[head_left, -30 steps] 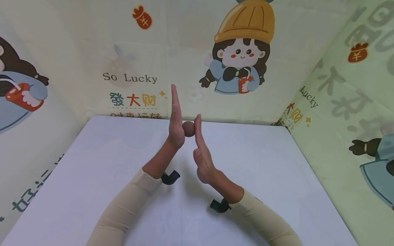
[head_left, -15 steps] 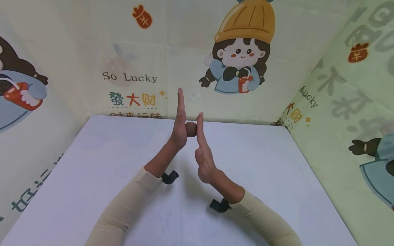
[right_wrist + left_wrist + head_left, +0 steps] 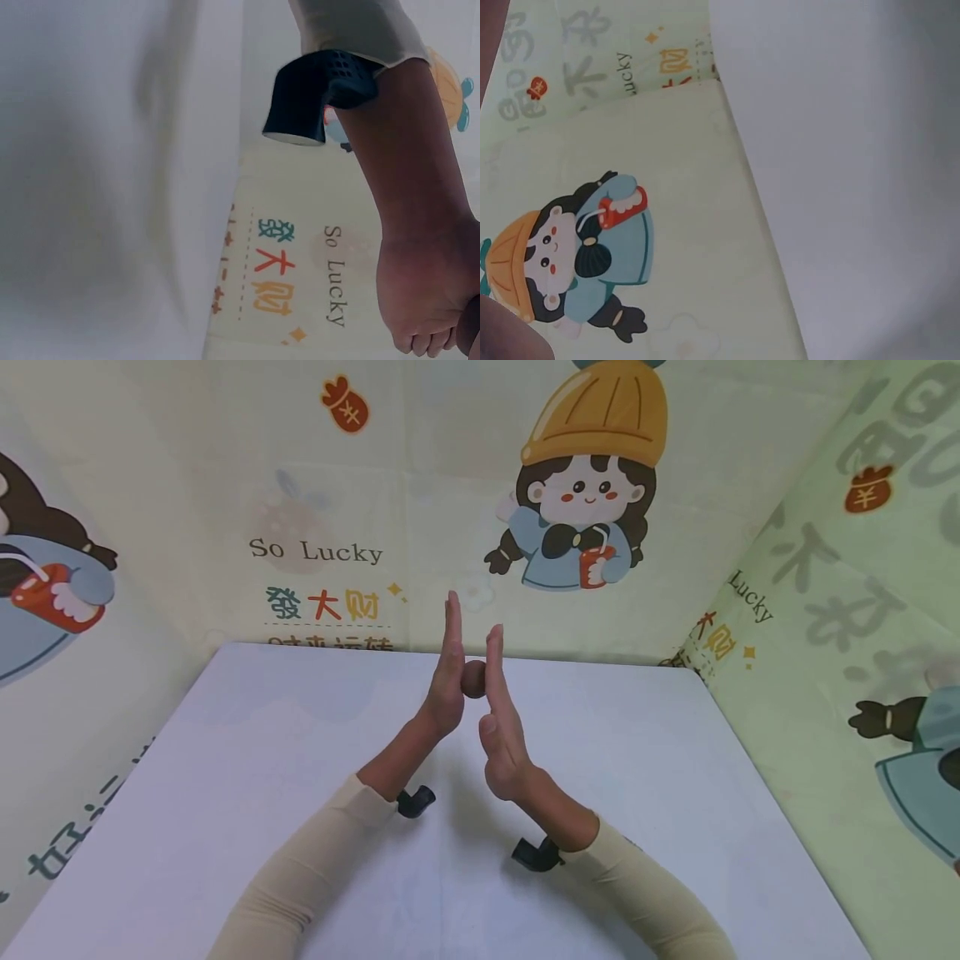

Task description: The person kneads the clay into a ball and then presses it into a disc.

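Observation:
A small brown ball (image 3: 473,679) is sandwiched between two flat hands, held up above the white table. The left hand (image 3: 447,675) presses it from the left with its palm side, fingers straight and pointing up. From the right, the straight fingers of the right hand (image 3: 502,718) touch the ball. In the right wrist view, the ball (image 3: 469,328) is partly cut off at the frame edge beside the left hand (image 3: 424,285). Only a blurred bit of a hand (image 3: 510,334) shows in the left wrist view, and the ball is not visible there.
The white table (image 3: 300,727) meets a cartoon-printed cloth wall (image 3: 450,485) at its far edge, with more printed cloth on both sides. Black wrist-camera mounts (image 3: 537,856) hang under both sleeves (image 3: 645,893).
The left hand has shifted right and its fingertips sit lower. The right hand has moved slightly up and right. The ball has travelled a little to the right between them.

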Demonstrator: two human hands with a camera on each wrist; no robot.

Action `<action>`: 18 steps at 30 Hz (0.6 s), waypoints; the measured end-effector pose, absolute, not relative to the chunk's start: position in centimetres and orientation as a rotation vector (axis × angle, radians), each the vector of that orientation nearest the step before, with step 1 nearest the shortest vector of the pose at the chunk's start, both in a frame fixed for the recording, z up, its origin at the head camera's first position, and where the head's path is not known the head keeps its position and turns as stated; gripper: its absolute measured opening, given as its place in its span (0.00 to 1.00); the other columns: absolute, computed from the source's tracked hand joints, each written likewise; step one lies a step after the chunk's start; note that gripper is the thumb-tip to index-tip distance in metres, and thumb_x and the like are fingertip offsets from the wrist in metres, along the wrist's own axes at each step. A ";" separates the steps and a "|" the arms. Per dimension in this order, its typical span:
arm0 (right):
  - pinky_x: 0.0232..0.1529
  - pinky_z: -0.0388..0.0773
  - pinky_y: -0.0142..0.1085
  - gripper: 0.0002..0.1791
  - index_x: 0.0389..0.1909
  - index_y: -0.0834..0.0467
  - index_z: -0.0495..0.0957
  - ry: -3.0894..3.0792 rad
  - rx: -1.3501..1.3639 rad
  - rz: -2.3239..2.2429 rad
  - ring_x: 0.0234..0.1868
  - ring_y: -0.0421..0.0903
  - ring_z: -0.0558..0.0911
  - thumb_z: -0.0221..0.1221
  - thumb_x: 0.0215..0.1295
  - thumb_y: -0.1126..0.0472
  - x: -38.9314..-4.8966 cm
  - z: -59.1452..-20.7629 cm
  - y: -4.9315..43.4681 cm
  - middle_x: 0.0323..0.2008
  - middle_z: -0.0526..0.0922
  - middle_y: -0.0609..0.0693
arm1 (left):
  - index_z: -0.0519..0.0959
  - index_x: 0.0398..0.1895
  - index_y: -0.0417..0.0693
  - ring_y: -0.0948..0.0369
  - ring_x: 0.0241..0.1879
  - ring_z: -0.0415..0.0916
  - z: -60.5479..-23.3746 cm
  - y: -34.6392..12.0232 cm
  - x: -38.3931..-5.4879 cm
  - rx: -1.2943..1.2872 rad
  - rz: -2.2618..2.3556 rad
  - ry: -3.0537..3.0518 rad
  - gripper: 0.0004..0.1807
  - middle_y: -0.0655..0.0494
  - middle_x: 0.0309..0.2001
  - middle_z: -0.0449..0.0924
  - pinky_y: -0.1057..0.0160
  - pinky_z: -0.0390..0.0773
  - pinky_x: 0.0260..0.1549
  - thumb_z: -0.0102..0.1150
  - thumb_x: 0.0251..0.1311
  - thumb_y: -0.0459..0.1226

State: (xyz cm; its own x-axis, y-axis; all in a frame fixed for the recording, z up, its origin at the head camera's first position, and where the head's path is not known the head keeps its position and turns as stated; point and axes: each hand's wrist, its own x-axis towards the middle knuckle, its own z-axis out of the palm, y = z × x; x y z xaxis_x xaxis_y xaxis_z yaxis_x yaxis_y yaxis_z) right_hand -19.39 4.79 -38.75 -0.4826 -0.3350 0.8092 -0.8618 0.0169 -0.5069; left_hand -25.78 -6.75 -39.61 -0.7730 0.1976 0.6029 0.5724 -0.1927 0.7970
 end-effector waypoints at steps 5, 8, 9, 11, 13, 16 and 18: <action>0.79 0.40 0.55 0.51 0.82 0.70 0.31 -1.836 1.194 1.467 0.80 0.59 0.47 0.29 0.82 0.32 -19.8 -38.4 5.1 0.84 0.30 0.61 | 0.30 0.87 0.59 0.62 0.26 0.61 -40.2 -6.3 -25.6 -0.881 -1.952 -1.871 0.38 0.47 0.34 0.75 0.67 0.68 0.36 0.18 0.81 0.60; 0.69 0.60 0.46 0.50 0.83 0.66 0.30 -1.841 1.173 1.487 0.63 0.56 0.68 0.30 0.81 0.31 -20.3 -38.2 5.4 0.81 0.49 0.64 | 0.30 0.87 0.59 0.63 0.28 0.62 -40.7 -6.0 -25.3 -0.900 -1.959 -1.873 0.38 0.45 0.35 0.74 0.67 0.68 0.42 0.18 0.82 0.60; 0.62 0.65 0.44 0.50 0.83 0.65 0.30 -1.842 1.165 1.497 0.55 0.54 0.71 0.30 0.81 0.31 -20.4 -38.1 5.6 0.80 0.52 0.64 | 0.30 0.87 0.58 0.65 0.36 0.67 -40.8 -5.8 -25.2 -0.913 -1.946 -1.879 0.38 0.43 0.47 0.78 0.67 0.67 0.51 0.18 0.82 0.60; 0.49 0.68 0.41 0.50 0.84 0.63 0.29 -1.845 1.151 1.515 0.42 0.52 0.72 0.30 0.81 0.30 -20.7 -37.9 5.8 0.78 0.55 0.63 | 0.30 0.87 0.54 0.64 0.50 0.71 -41.0 -5.5 -25.0 -0.939 -1.919 -1.889 0.39 0.41 0.64 0.73 0.62 0.64 0.63 0.18 0.82 0.60; 0.41 0.69 0.40 0.50 0.84 0.62 0.29 -1.849 1.141 1.531 0.35 0.51 0.71 0.31 0.80 0.30 -20.9 -37.8 6.0 0.82 0.47 0.61 | 0.30 0.86 0.51 0.63 0.73 0.55 -41.1 -5.2 -24.6 -0.953 -1.862 -1.913 0.40 0.51 0.84 0.43 0.54 0.44 0.76 0.18 0.82 0.60; 0.41 0.69 0.38 0.50 0.84 0.62 0.29 -1.858 1.119 1.534 0.33 0.46 0.70 0.30 0.80 0.30 -21.1 -37.6 6.2 0.85 0.32 0.53 | 0.30 0.86 0.47 0.60 0.82 0.32 -41.2 -4.9 -24.1 -0.966 -1.831 -1.939 0.42 0.56 0.85 0.23 0.43 0.31 0.77 0.19 0.81 0.61; 0.47 0.69 0.38 0.50 0.84 0.62 0.30 -1.858 1.106 1.536 0.42 0.45 0.72 0.30 0.81 0.30 -21.2 -37.5 6.3 0.85 0.28 0.50 | 0.30 0.86 0.48 0.60 0.83 0.25 -41.2 -4.7 -23.9 -0.965 -1.834 -1.954 0.44 0.57 0.86 0.24 0.40 0.31 0.76 0.19 0.80 0.63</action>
